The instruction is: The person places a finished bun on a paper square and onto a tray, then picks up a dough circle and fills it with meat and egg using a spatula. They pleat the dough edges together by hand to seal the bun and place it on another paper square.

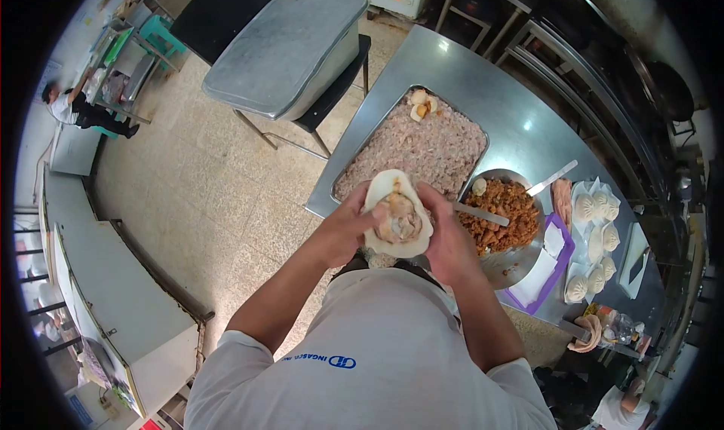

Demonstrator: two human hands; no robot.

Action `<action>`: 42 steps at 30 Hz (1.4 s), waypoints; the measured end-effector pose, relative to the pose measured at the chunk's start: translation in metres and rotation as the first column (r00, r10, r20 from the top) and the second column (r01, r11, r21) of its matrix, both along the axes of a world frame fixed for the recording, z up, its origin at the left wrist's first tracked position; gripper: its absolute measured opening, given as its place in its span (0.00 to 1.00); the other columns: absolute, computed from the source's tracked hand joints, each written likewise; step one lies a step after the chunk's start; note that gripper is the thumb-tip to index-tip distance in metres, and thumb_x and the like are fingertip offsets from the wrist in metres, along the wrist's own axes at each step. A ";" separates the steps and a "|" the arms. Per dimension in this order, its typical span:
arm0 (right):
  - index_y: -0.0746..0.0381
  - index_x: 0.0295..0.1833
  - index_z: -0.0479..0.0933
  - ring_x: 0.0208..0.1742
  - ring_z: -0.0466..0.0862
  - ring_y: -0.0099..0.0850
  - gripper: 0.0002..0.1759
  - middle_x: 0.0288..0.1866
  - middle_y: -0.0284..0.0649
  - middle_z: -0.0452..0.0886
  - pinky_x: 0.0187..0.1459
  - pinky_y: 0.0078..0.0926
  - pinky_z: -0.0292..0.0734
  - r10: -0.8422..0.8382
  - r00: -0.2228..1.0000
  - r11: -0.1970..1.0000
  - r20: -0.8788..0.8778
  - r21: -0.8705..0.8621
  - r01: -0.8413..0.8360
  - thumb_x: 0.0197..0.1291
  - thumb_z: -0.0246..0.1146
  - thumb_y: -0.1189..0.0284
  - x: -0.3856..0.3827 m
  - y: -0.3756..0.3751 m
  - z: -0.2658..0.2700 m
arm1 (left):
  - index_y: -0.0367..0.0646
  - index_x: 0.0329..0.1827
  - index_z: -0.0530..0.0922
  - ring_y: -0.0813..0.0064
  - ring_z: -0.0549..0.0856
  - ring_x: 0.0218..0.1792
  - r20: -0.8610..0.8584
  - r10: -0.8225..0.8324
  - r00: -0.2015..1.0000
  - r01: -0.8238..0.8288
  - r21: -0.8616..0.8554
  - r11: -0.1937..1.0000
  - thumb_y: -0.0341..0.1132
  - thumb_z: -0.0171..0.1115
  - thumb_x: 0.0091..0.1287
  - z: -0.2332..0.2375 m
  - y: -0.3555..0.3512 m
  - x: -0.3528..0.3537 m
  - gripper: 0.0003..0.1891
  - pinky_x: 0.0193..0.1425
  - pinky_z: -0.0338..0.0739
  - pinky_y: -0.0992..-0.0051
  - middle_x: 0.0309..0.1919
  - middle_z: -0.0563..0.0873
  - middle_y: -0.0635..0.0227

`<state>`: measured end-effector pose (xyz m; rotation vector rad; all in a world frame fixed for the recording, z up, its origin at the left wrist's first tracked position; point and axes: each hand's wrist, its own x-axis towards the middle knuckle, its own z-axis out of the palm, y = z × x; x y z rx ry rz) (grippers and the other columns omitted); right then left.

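Between my hands is a round white dough wrapper (386,184) with a lumpy pale meat filling (403,220) in its middle. My left hand (343,228) is closed on its left edge, the thumb lying over the filling. Fingers of my right hand (450,238) grip the opposite edge. A flat spatula (483,214) sticks out beside my right hand, over a metal bowl (504,276) of brown-orange filling (498,232). Just beyond the wrapper lies a tray (348,157) spread with pinkish minced meat (422,140), with pale egg-like pieces (421,107) at its far end.
Another spatula (552,177) leans on the bowl's rim. To the right are a purple tray (559,263) and several pleated buns (596,204) on papers. A lidded grey tub (290,49) sits on a chair at left. Another person (72,112) sits far left.
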<state>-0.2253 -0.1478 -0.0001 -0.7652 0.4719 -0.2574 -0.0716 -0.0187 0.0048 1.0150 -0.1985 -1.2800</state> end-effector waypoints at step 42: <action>0.59 0.81 0.55 0.75 0.70 0.34 0.37 0.74 0.40 0.69 0.75 0.37 0.66 0.017 0.997 0.999 -0.074 0.039 -0.014 0.79 0.47 0.47 0.012 0.011 0.018 | 0.43 0.79 0.61 0.67 0.77 0.69 -0.129 -0.019 0.991 0.025 0.041 0.999 0.46 0.56 0.79 -0.007 0.006 0.002 0.31 0.70 0.76 0.65 0.68 0.76 0.59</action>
